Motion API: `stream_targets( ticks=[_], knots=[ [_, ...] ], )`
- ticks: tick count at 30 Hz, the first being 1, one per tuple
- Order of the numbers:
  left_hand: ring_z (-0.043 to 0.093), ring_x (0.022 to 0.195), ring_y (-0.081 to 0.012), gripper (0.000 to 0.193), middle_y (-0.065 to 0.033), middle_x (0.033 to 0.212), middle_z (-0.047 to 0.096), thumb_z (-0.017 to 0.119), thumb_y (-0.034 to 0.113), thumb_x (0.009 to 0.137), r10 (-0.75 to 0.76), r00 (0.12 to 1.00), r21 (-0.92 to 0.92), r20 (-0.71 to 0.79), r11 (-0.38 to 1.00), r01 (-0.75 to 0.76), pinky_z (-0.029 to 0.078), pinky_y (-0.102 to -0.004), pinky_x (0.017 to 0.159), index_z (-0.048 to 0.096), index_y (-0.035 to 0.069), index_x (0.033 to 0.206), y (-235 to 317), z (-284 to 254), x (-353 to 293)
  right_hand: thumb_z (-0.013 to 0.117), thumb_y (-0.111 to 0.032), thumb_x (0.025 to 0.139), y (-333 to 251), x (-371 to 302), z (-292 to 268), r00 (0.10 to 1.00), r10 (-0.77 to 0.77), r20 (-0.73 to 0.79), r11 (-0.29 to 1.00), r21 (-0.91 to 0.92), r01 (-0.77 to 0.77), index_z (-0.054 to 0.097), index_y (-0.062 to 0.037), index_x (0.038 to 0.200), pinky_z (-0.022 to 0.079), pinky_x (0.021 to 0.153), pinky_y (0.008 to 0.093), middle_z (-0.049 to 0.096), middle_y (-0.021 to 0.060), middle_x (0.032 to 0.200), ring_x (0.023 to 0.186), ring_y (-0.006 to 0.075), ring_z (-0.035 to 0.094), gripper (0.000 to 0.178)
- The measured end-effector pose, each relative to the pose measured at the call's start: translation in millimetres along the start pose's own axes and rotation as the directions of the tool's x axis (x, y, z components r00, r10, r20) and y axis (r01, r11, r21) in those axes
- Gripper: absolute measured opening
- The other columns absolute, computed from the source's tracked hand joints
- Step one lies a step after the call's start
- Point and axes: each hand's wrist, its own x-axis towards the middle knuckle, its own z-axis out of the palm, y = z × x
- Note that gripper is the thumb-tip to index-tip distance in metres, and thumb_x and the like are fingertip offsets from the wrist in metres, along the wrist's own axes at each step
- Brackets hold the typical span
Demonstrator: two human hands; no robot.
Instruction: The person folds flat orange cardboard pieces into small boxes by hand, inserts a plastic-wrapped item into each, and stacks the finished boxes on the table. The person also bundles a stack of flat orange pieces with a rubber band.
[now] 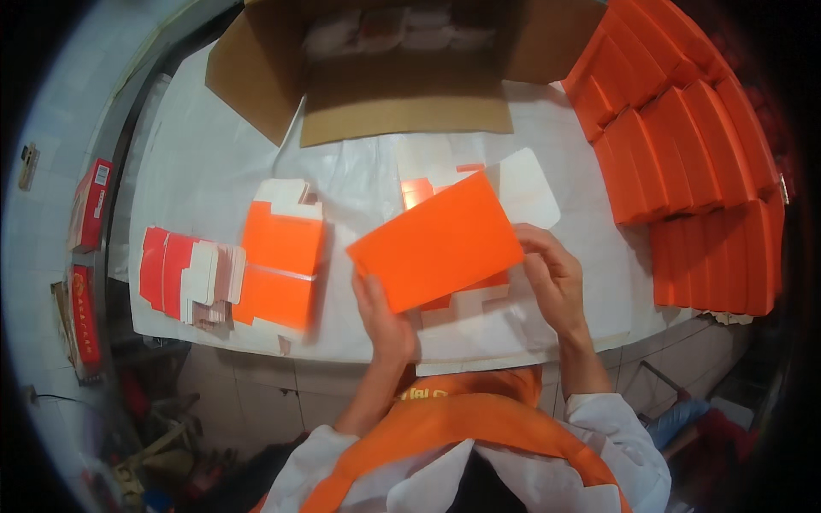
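Between my two hands an orange carton point(438, 243) is held up at a slant over the table, its plain face turned toward me. My left hand point(384, 321) grips its lower left corner. At its right end, my right hand point(552, 274) has thumb and fingers closed on the edge. Under the carton lie flat orange-and-white carton blanks point(466, 306), partly hidden by it. A white flap point(528, 184) sticks out beyond its upper right corner. To the left rests a strapped stack of orange carton blanks point(280, 265).
Left of the orange stack lies a bundle of red-and-white blanks point(181, 274). A large open cardboard box point(402, 107) with pale packs inside stands at the far side. Rows of orange cartons point(684, 162) are piled along the right. Red boxes point(90, 205) lie beyond the table's left edge.
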Motion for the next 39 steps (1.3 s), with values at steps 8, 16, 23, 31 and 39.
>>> stream_targets(
  ticks=[8,16,23,31,39],
  knots=[
    [0.029,0.126,-0.021,0.063,-0.0141,0.138,0.025,0.045,0.013,0.088,-0.193,0.877,0.287,0.439,0.956,0.067,0.022,-0.0371,0.106,0.01,0.004,0.139,-27.8,-23.6,-64.7,0.065,-0.009,0.079,-21.4,-10.8,-23.4,0.987,0.144,0.07,0.984,0.093,-0.15,0.056,0.0028,0.108,0.048,0.073,0.025,0.065,0.0096,0.093,0.083,0.0138,0.061,0.033],
    [0.047,0.103,-0.0184,0.061,-0.011,0.133,0.034,0.062,0.006,0.076,-0.214,0.728,0.566,0.652,0.776,-0.278,0.041,-0.0311,0.084,0.036,0.008,0.131,11.9,-25.7,-49.5,0.067,-0.009,0.075,-2.6,-58.0,-8.8,0.804,0.208,0.557,0.938,0.12,-0.325,0.059,-0.0004,0.108,0.048,0.077,0.0263,0.065,0.0098,0.098,0.086,0.0184,0.063,0.035],
    [0.05,0.076,-0.0115,0.023,-0.0115,0.115,0.05,0.062,0.001,0.077,-0.175,0.723,0.489,0.668,0.836,-0.249,0.043,-0.0243,0.066,0.053,0.005,0.097,4.1,-39.1,-42.2,0.058,-0.001,0.078,20.3,-91.6,21.8,0.979,-0.024,0.203,0.963,0.269,-0.032,0.052,-0.0038,0.075,0.04,0.092,0.036,0.047,0.0224,0.121,0.11,0.0279,0.051,0.007],
    [0.051,0.094,-0.0202,0.024,-0.0105,0.101,0.05,0.063,-0.004,0.074,0.143,0.948,0.176,0.284,0.964,-0.198,0.042,-0.0337,0.086,0.047,0.003,0.09,-10.8,-22.4,-59.3,0.051,0.006,0.077,10.4,-102.5,51.3,0.939,0.345,0.013,0.712,0.647,-0.271,0.047,-0.002,0.091,0.037,0.095,0.0381,0.048,0.0181,0.114,0.11,0.0244,0.046,0.016],
    [0.051,0.095,-0.021,0.024,-0.0106,0.1,0.05,0.059,-0.006,0.07,0.093,0.852,0.429,0.515,0.833,-0.35,0.04,-0.0338,0.089,0.048,0.003,0.09,8.3,-17.7,-50.8,0.053,0.007,0.074,7.5,-89.6,37.6,0.964,0.178,0.196,0.892,0.381,-0.242,0.046,-0.0016,0.099,0.035,0.093,0.0316,0.049,0.0126,0.107,0.103,0.0195,0.047,0.027]
  ],
)
